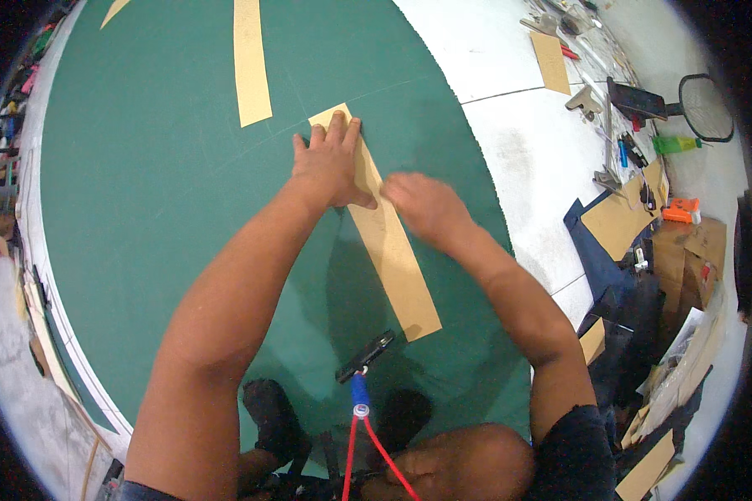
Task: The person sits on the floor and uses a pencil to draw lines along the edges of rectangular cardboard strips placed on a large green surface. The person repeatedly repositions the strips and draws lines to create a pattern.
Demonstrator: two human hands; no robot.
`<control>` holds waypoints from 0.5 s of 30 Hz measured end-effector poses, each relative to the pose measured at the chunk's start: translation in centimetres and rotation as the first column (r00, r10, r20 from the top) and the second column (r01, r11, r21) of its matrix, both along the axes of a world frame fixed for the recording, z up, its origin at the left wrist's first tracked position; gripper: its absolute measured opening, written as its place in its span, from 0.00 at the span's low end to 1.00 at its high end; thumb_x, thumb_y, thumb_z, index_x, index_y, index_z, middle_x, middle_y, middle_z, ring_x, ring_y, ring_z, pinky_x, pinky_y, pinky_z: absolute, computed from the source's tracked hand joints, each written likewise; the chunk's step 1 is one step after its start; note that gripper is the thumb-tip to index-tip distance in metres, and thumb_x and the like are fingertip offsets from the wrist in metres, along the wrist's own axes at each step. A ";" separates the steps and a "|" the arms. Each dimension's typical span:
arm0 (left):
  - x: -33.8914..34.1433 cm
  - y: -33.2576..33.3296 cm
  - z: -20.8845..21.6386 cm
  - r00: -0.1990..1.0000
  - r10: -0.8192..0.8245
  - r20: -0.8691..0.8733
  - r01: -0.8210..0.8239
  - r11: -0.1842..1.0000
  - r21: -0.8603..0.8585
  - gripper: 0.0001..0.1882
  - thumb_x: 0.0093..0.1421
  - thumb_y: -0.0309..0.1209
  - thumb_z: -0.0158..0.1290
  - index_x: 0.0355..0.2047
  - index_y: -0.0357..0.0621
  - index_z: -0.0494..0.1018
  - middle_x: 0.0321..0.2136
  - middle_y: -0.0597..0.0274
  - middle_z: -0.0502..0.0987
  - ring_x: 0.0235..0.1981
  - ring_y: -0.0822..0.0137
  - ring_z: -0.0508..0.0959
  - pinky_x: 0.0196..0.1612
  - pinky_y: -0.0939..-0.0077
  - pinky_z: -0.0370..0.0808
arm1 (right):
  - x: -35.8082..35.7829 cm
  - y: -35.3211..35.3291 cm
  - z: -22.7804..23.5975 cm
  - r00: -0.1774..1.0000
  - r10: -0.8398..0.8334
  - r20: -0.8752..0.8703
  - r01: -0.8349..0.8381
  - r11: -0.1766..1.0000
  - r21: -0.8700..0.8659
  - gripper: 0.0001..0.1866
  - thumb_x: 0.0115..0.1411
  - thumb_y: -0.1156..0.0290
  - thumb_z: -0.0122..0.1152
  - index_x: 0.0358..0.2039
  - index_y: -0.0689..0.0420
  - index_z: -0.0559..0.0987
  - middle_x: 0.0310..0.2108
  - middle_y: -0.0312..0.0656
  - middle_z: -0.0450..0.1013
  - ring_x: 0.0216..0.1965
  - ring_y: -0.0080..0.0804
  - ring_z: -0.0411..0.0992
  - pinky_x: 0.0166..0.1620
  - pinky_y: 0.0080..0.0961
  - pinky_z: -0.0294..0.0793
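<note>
A long tan cardboard strip (397,271) lies slantwise on dark green fabric (142,209). My left hand (330,163) presses flat on the strip's far part, fingers spread. Along the strip's right edge is my right hand (426,209), fingers curled closed and slightly blurred; whatever it grips is hidden. Faint pale lines cross the cloth beyond the strip. Another tan strip (252,67) rests farther off, to the left of the first.
A black device on a red cord (368,357) hangs near me. Right of the cloth is a white surface (518,150). Farther right are metal clips (585,102), cardboard pieces (622,221), a green bottle (677,144), an orange item (682,210) and a cardboard box (685,263).
</note>
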State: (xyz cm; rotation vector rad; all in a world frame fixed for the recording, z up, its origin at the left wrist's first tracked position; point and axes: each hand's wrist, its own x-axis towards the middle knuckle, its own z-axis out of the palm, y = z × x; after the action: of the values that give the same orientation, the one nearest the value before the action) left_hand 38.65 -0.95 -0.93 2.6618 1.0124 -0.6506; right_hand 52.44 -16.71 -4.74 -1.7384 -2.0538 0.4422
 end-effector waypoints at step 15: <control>0.4 0.2 -0.7 1.000 -0.016 -0.010 0.016 1.000 0.023 0.78 0.30 0.62 0.75 0.76 0.54 0.43 0.75 0.50 0.47 0.73 0.41 0.55 0.69 0.31 0.54 | -1.8 -10.2 -1.1 0.999 -0.018 -0.040 0.022 0.997 0.079 0.13 0.57 0.71 0.58 0.44 0.53 0.78 0.42 0.43 0.77 0.43 0.46 0.76 0.44 0.43 0.78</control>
State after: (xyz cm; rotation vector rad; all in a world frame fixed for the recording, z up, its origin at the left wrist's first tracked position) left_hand 39.02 -0.79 -1.62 2.6920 1.0086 -0.6596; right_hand 50.64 -26.94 -5.84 -1.6895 -1.9977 0.3801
